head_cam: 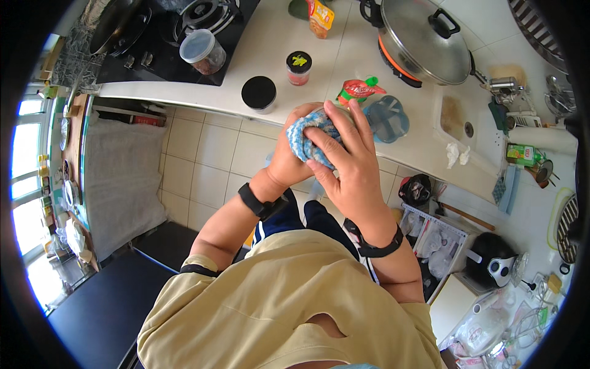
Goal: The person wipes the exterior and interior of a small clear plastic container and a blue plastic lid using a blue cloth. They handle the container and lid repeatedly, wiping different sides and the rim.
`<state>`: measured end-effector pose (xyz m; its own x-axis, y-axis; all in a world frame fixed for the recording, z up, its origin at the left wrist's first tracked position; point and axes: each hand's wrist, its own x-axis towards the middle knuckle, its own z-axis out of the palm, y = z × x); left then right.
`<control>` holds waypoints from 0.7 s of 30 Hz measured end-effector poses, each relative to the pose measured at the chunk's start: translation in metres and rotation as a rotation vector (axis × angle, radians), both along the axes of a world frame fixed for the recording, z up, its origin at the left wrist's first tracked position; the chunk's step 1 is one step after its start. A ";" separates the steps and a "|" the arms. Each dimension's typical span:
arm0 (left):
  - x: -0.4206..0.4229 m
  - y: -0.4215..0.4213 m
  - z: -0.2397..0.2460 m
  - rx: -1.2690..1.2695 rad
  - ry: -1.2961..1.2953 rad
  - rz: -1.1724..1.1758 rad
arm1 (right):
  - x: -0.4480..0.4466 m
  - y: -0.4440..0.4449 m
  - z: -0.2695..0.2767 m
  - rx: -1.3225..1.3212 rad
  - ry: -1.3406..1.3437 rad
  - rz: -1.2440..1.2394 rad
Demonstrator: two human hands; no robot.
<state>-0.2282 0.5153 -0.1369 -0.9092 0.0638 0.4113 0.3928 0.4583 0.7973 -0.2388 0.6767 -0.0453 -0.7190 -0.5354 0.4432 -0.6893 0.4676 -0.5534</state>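
Observation:
Above the counter's front edge, my left hand (282, 161) grips a blue-and-white knitted cloth (304, 131) from the left and below. From the right, my right hand (357, 173) presses its fingers over the same cloth. A rounded, clear-looking object partly shows behind my fingers; most of it is hidden, so its kind is unclear. Just beyond my hands lies a red pouch with a green cap (357, 90). A translucent blue plastic container (388, 121) sits to their right. To the left are a black-lidded jar (259, 94) and a smaller black-lidded jar with red contents (298, 69).
A lidded pan (421, 44) rests on an orange-rimmed base at the back right, near the sink (454, 117). On the left, a tub with a translucent lid (203, 50) stands on the black gas hob (161, 69). A yellow-and-red pouch (320, 18) lies farther back.

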 end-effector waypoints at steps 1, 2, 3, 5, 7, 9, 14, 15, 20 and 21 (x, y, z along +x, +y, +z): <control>-0.001 0.002 0.007 0.027 0.021 0.005 | -0.001 0.001 0.004 -0.029 -0.029 0.008; 0.005 0.006 0.014 0.054 0.029 -0.002 | -0.002 0.005 0.008 -0.042 -0.044 -0.016; 0.008 0.009 0.020 0.081 0.041 -0.004 | -0.003 0.010 0.011 -0.099 -0.103 -0.049; 0.007 0.022 0.029 0.187 0.056 0.038 | -0.006 0.017 0.015 -0.211 -0.218 -0.110; 0.005 0.027 0.038 0.121 0.110 0.020 | -0.005 0.027 0.018 -0.297 -0.224 -0.225; 0.004 0.035 0.045 0.106 0.077 0.027 | 0.004 0.039 0.023 -0.309 -0.297 -0.320; 0.007 0.049 0.055 0.161 -0.011 -0.051 | 0.016 0.064 0.040 -0.157 -0.046 -0.084; 0.007 0.052 0.056 0.136 0.027 -0.083 | 0.013 0.069 0.044 -0.148 -0.052 -0.045; 0.007 0.069 0.064 0.257 0.026 -0.195 | -0.011 0.090 0.052 -0.337 -0.120 -0.223; 0.006 0.072 0.066 0.237 0.103 -0.186 | -0.013 0.097 0.053 -0.425 -0.149 -0.320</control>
